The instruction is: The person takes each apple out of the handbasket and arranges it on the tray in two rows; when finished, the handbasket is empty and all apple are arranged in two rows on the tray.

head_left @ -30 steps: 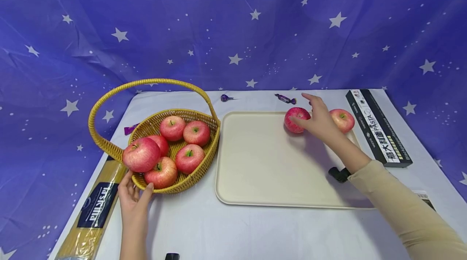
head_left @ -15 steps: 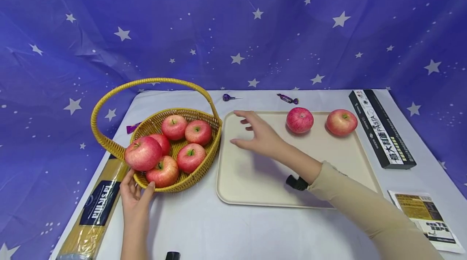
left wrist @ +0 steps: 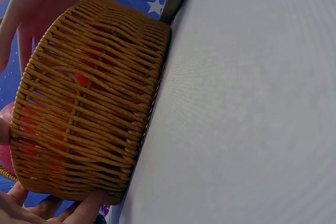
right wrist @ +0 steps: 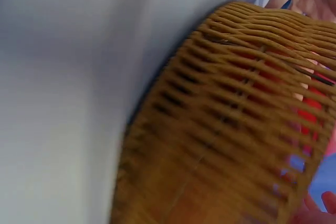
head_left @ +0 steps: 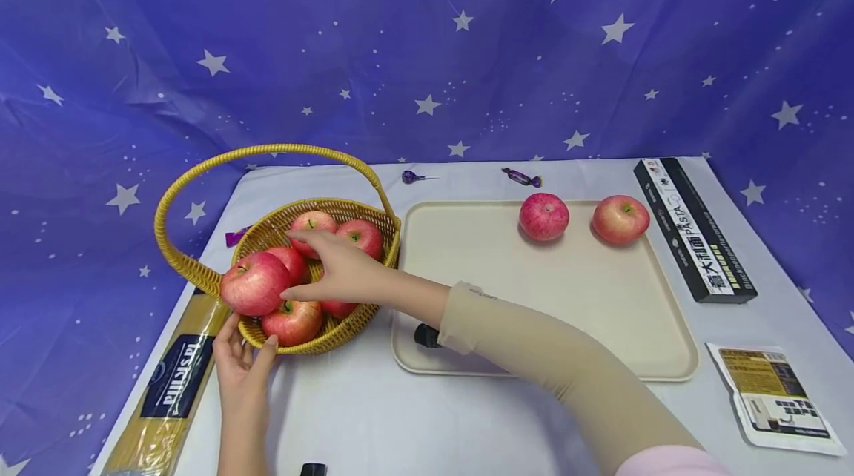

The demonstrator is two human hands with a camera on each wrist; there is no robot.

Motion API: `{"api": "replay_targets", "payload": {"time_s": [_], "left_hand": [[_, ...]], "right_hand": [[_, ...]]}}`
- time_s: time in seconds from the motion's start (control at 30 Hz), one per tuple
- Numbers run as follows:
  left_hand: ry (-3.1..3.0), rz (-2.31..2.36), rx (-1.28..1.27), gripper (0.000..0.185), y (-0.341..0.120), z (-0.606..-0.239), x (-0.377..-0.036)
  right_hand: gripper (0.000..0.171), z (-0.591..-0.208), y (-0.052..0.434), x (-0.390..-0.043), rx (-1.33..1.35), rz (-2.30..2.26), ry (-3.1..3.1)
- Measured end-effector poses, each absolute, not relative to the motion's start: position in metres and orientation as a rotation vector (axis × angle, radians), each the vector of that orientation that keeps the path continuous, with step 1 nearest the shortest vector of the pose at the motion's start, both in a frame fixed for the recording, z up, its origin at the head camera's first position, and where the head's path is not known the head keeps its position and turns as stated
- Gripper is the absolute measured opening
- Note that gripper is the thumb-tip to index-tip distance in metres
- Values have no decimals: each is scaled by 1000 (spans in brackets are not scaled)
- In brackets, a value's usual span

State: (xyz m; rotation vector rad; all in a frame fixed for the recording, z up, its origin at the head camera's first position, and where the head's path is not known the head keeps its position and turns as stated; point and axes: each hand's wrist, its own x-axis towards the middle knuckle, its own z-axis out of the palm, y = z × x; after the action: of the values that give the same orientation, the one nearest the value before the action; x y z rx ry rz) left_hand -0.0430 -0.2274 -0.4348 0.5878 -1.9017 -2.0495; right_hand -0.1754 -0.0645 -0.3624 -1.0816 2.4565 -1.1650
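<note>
Top apple: in the basket's left end, beside the handle's foot.
Basket: left of the tray.
Left hand: grasping the basket's near side.
Right hand: released, fingers parted just beside the top apple; contact unclear.
Tray: bears two apples toward its far right.

Golden-yellow woven basket, boat-shaped, gaps between the strands, tall handle arching over; base down on white cloth; within, six apples in view: one large, pinkish-red apple by the handle's near foot; one yellower apple at the near rim; one redder apple partly hidden behind; two apples on the far side; one apple mostly covered, toward the right.
</note>
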Motion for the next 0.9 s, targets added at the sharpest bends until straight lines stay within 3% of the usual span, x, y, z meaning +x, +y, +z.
{"api": "replay_targets", "payload": {"time_s": [0.5, 0.9], "left_hand": [[-1930, -2012, 588, 66, -228, -436, -41], [-1925, -2010, 561, 67, -228, -436, -42]], "right_hand": [[87, -373, -120, -169, -965, -1157, 2486], [81, -361, -87, -167, -1007, -1238, 2524]]}}
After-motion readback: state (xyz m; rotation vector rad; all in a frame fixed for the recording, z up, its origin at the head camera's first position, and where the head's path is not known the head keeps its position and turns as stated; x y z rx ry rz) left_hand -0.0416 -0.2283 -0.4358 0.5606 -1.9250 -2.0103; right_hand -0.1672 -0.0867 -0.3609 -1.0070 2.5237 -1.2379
